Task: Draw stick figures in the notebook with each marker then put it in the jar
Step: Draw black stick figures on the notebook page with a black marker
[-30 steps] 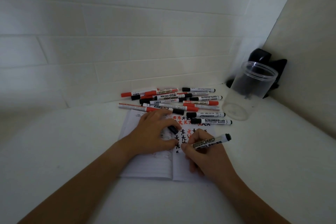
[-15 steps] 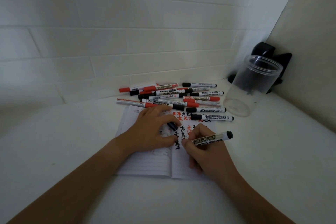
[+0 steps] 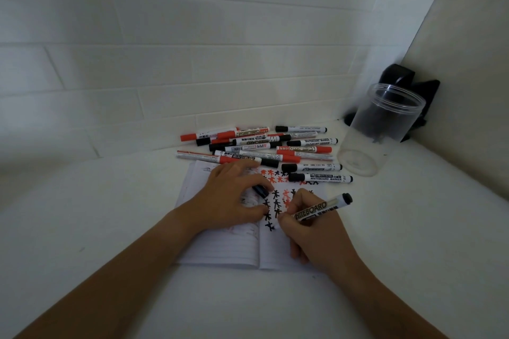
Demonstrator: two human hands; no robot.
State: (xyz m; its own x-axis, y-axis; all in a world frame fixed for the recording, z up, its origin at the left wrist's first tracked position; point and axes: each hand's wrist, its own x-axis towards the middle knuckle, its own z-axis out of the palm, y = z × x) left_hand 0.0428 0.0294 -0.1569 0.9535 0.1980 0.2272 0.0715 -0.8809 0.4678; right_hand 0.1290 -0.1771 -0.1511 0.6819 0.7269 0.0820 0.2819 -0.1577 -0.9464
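Your right hand [image 3: 316,231] grips a black marker [image 3: 321,208], tip down on the notebook [image 3: 220,248] beside rows of red & black stick figures. Your left hand [image 3: 231,198] rests on the left page w/ fingers curled round a black cap [image 3: 260,190]. Marker pile [image 3: 264,146] lies just behind the notebook. Clear jar [image 3: 382,129] stands at right, nothing inside.

Red and black stick figures [image 3: 278,195] are seen on the white notebook [image 3: 220,245] between the hands. Red-capped and black-capped white markers [image 3: 264,146] are piled beyond them.
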